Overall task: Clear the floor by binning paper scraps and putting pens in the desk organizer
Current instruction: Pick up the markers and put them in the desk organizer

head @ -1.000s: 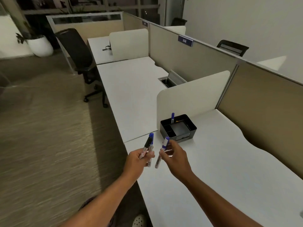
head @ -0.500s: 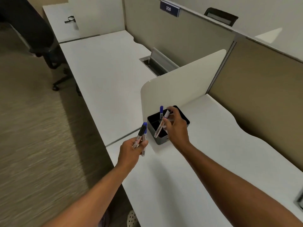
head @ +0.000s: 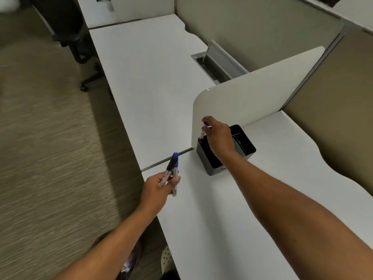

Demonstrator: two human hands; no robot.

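Observation:
A black desk organizer stands on the white desk against a cream divider panel. My right hand hovers over its left compartment and pinches a blue-capped pen, whose lower end dips into that compartment. My left hand is near the desk's front edge, left of the organizer, gripping two pens, one with a black cap and one with a blue cap, caps pointing up. The pen that stood in the organizer earlier is hidden behind my right hand.
The cream divider panel rises just behind the organizer. A second white desk with an open metal cable tray lies beyond it. A black office chair stands on the carpet at upper left. Tan partition walls close the right side.
My right hand moved forward from beside my left hand to above the organizer and lowered its pen into the left compartment. My left hand kept its two pens.

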